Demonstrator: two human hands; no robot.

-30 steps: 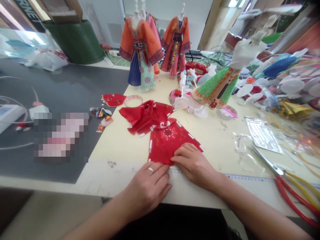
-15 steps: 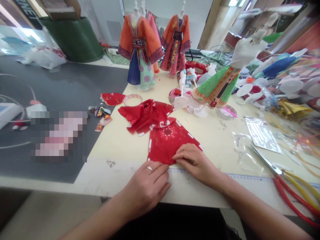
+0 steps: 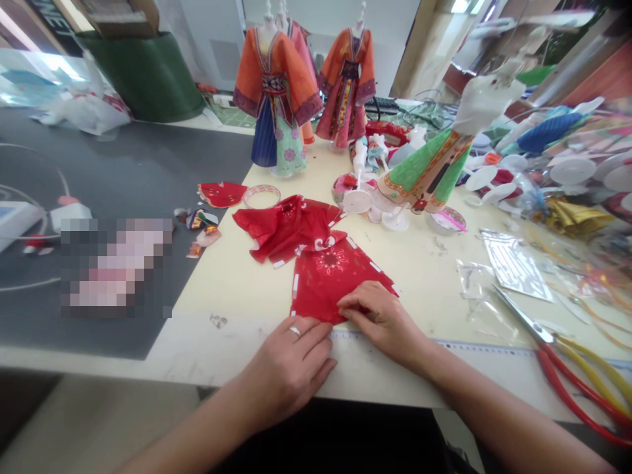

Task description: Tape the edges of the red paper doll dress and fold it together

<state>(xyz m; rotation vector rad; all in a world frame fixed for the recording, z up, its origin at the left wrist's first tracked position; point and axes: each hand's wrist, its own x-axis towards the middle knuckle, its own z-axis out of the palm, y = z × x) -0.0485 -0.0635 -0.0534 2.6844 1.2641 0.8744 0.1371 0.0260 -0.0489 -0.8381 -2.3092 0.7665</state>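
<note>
A doll-sized red fabric panel (image 3: 323, 280) lies on the table, with a pale flower motif and short white strips along its edges. Above it, more crumpled red cloth (image 3: 281, 230) overlaps its top. My left hand (image 3: 293, 362), a ring on one finger, rests its fingertips at the panel's lower edge, fingers extended and close together. My right hand (image 3: 382, 319) pinches the same edge just to the right, thumb against fingers. A long ruler (image 3: 464, 347) runs along the table under the panel's lower edge, partly hidden by my hands.
Red-and-yellow-handled scissors (image 3: 548, 339) lie at right near clear plastic packets (image 3: 516, 263). A tape roll (image 3: 261, 195) and fabric scraps (image 3: 205, 240) sit left of the cloth. Dressed doll forms (image 3: 276, 99) stand behind; a green-skirted one (image 3: 427, 171) leans at right. A green bin (image 3: 143, 76) stands back left.
My right hand has shifted slightly left and up along the panel's lower edge, still pinching. My left hand has barely moved. The whole view has tilted very slightly.
</note>
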